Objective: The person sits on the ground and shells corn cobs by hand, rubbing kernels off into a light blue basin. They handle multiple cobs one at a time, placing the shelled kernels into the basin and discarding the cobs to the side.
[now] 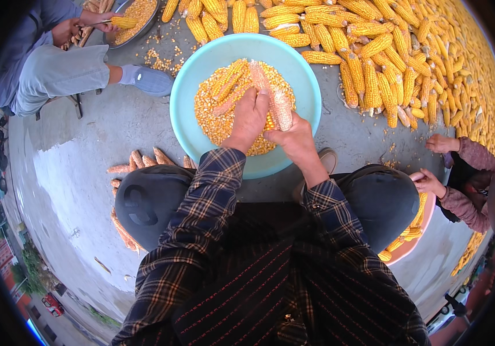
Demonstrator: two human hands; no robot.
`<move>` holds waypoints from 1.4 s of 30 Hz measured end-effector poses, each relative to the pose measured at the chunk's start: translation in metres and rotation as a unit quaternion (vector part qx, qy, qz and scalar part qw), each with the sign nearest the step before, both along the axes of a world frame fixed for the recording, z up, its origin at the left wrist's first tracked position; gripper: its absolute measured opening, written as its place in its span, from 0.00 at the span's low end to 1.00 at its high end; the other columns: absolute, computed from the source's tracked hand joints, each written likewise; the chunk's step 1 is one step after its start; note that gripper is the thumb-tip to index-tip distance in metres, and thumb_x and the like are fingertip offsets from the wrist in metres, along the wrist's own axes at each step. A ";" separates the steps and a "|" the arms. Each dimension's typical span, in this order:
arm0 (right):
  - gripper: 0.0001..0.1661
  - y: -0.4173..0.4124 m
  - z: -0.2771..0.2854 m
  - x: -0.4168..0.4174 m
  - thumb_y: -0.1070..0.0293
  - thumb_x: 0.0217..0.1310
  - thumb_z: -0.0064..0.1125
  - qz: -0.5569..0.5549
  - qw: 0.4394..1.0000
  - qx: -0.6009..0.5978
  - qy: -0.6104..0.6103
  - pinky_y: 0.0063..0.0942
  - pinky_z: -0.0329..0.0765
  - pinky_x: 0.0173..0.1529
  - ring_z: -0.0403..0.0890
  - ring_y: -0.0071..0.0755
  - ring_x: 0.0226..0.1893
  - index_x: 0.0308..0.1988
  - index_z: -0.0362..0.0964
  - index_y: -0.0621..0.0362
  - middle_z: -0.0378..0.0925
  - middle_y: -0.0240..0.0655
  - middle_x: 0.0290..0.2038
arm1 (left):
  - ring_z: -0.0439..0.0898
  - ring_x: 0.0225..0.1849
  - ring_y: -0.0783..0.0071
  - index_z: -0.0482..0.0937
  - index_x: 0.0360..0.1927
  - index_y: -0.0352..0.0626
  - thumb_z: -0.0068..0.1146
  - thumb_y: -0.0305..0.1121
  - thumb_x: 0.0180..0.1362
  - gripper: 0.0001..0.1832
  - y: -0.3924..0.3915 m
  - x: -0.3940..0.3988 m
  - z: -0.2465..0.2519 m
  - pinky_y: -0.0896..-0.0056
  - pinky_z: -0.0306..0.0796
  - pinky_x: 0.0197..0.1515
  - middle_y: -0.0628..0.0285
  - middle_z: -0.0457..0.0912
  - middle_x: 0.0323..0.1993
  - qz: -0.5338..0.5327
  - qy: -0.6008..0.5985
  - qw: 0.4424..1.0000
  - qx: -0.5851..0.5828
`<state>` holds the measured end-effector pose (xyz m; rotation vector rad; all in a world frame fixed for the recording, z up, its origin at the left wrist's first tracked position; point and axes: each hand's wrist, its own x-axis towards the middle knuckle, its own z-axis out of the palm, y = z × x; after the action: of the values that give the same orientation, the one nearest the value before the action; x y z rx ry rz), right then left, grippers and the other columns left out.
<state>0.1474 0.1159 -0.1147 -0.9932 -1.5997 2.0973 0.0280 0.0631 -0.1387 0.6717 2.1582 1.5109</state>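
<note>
A turquoise plastic basin [181,123] stands on the ground before me, with loose yellow corn kernels [206,119] inside. Over it, my left hand [251,114] closes on a mostly stripped corn cob [259,75]. My right hand [295,136] grips the lower end of another, paler cob [283,110], which lies against the first. Some yellow kernels show between my hands; which cob they sit on is partly hidden by my fingers. Partly shelled corn ears [228,82] rest on the kernels left of my hands.
Whole corn ears [372,52] form a large heap at upper right. Stripped cobs [143,161] lie by my left knee. A person [63,71] at upper left holds an ear and a tool by a metal bowl [154,19]. Another person's hands [431,181] are near a pink basin [420,242] at right.
</note>
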 end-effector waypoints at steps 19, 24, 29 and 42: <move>0.21 0.003 0.029 -0.002 0.69 0.48 0.67 0.112 0.981 -0.147 -0.049 0.22 0.69 0.27 0.72 0.21 0.25 0.44 0.71 0.61 0.75 0.28 0.31 | 0.75 0.43 0.68 0.68 0.48 0.41 0.46 0.50 0.63 0.22 0.003 -0.019 0.023 0.60 0.71 0.48 0.60 0.76 0.39 0.121 -0.550 0.798 0.215; 0.25 0.008 0.030 -0.005 0.60 0.56 0.59 0.010 0.981 -0.188 -0.040 0.25 0.72 0.35 0.74 0.24 0.34 0.49 0.67 0.63 0.75 0.34 0.38 | 0.70 0.20 0.76 0.69 0.34 0.46 0.52 0.50 0.60 0.17 0.001 -0.025 0.018 0.74 0.68 0.19 0.66 0.69 0.23 0.178 -0.455 0.847 0.209; 0.27 -0.005 0.023 -0.015 0.57 0.60 0.54 -0.045 0.975 -0.215 0.026 0.30 0.69 0.51 0.73 0.31 0.46 0.52 0.65 0.65 0.74 0.38 0.45 | 0.68 0.18 0.78 0.68 0.30 0.46 0.55 0.47 0.59 0.16 0.007 -0.015 0.033 0.76 0.63 0.16 0.67 0.66 0.20 0.236 -0.431 0.840 0.229; 0.17 0.008 -0.053 -0.015 0.60 0.60 0.51 -0.128 0.902 -0.412 0.002 0.32 0.77 0.34 0.77 0.35 0.31 0.43 0.69 0.62 0.75 0.39 0.33 | 0.65 0.16 0.82 0.73 0.35 0.42 0.61 0.33 0.54 0.10 0.013 0.030 0.042 0.79 0.61 0.19 0.72 0.70 0.19 0.122 -0.330 0.920 0.173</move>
<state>0.1324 0.1242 -0.1678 -1.3345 -0.4680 2.5854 0.0582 0.0764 -0.0966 -0.0410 1.5092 1.9230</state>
